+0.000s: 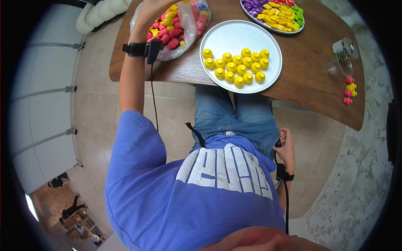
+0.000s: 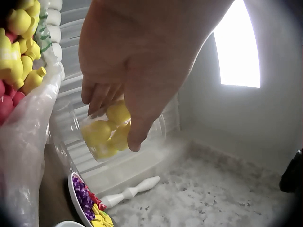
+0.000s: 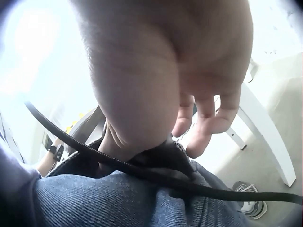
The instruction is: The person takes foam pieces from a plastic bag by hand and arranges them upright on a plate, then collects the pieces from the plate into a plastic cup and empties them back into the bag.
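Note:
My left hand (image 1: 146, 16) is raised over a clear plastic bag (image 1: 184, 48) of red and yellow bottle-shaped pieces (image 1: 169, 31). In the left wrist view, its fingers and thumb grip a clear plastic cup (image 2: 158, 135) with several yellow pieces (image 2: 97, 132) inside. The cup is tilted, beside the bag. Down at my hip, my right hand (image 1: 288, 147) rests by the jeans (image 1: 255, 121). In the right wrist view, its thumb reaches to a dark opening at the top of the denim, while the other fingers hang loosely curled. The thumb's tip is hidden.
A round silver tray (image 1: 234, 35) on the wooden table (image 1: 318, 54) bears several yellow pieces (image 1: 238, 81). Behind it stands a plate of purple, yellow, red and green bits (image 1: 278, 19). Far right are clear containers (image 1: 339, 65) and a few small pieces (image 1: 348, 93). Black cables (image 1: 155, 104) hang from both wrists.

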A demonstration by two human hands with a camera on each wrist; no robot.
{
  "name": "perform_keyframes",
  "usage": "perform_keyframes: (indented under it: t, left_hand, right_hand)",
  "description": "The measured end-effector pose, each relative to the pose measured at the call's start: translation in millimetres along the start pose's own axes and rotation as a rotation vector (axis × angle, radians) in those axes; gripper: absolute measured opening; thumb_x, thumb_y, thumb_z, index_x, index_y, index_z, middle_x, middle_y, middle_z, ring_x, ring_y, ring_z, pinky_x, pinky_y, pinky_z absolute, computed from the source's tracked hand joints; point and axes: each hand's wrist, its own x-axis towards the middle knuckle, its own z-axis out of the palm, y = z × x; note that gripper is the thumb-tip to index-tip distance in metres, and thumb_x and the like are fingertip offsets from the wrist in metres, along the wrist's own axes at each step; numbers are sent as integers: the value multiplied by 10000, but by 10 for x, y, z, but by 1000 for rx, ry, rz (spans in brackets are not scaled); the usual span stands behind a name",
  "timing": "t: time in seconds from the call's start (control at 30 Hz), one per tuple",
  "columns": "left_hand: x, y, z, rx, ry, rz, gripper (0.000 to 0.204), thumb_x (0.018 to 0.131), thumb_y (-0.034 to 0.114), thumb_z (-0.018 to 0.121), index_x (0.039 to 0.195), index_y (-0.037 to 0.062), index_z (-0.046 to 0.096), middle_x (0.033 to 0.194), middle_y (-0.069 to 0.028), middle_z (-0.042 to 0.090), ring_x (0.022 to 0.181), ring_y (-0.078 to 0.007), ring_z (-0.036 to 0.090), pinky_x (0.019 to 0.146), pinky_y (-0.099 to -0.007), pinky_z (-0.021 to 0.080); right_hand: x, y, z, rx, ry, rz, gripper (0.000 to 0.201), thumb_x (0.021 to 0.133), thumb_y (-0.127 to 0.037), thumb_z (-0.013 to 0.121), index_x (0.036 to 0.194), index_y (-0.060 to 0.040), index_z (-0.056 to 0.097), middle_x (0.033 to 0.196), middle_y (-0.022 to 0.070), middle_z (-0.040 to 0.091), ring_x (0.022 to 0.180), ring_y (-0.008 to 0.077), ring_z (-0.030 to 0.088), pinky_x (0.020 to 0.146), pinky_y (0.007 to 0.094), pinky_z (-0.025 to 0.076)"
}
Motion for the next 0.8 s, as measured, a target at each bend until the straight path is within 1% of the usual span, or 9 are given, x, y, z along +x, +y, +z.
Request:
perform_keyframes:
  t: [0.03,0.17,0.23,0.27,0.3,0.37,0.5,0.67,0.8]
  left_hand:
    - [-60,-147,-111,10,0,2,527,895,90,813,1345,-61,585,1213,-108,702,1107,-168,674,973,-311,554]
    - [-314,-306,-532,-19,58,-65,481,895,132,826,1272,-62,599,1154,-95,709,1045,-167,691,875,-323,578]
    - [-475,-273,-733,534,127,-225,470,850,58,797,1275,-12,607,1148,-93,689,1071,-216,675,946,-404,521]
    - [-471,-747,-998,678,125,-125,795,757,403,932,1352,-12,606,1209,-163,735,1108,-229,715,1005,-354,537]
    - [-536,-796,-1044,679,130,-125,795,757,403,932,1352,-12,606,1209,-163,735,1108,-229,715,1005,-354,537]
    - [-588,-755,-1066,828,258,-31,811,706,464,938,1288,-15,641,1151,-179,750,1065,-273,731,958,-355,551]
    - [-648,-624,-1108,894,289,19,721,710,377,929,1292,58,649,1160,-131,746,1091,-288,710,976,-430,509]
    - [-622,-664,-1062,1180,250,136,694,676,251,911,1313,191,642,1191,-66,717,1162,-269,640,995,-541,334]
    - [-629,-425,-896,1367,195,281,684,708,264,919,1309,113,627,1189,-114,708,1143,-300,661,1002,-518,416]
  right_hand:
    - [-15,81,15,24,-80,81,965,526,-116,988,1368,-76,519,1143,81,566,985,202,580,886,370,525]
    - [-55,318,-189,218,-312,5,1108,520,-168,1009,1478,-89,460,1310,113,562,1074,227,606,917,369,530]
    - [-48,224,-411,279,-456,94,1188,509,-183,1015,1531,-99,415,1428,126,516,1142,246,614,939,375,537]
    - [-29,249,-441,260,-427,55,1138,530,-158,1002,1517,-100,438,1402,111,547,1111,228,614,927,364,536]
    - [-10,245,-497,257,-428,51,1138,530,-158,1002,1517,-100,438,1402,111,547,1111,228,614,927,364,536]
    - [38,158,-590,170,-308,0,1170,549,-481,990,1514,-90,456,1347,74,578,1076,185,611,905,343,524]
    - [143,-102,-643,189,-233,-71,1023,628,-407,975,1477,-87,504,1309,61,606,1057,165,613,885,321,515]
    - [239,-442,-601,69,-147,-186,751,698,-206,935,1360,-79,603,1191,65,676,990,171,634,859,318,511]
    - [273,-574,-596,-22,-69,-225,623,745,-148,902,1300,-54,635,1140,75,689,950,166,643,830,310,521]
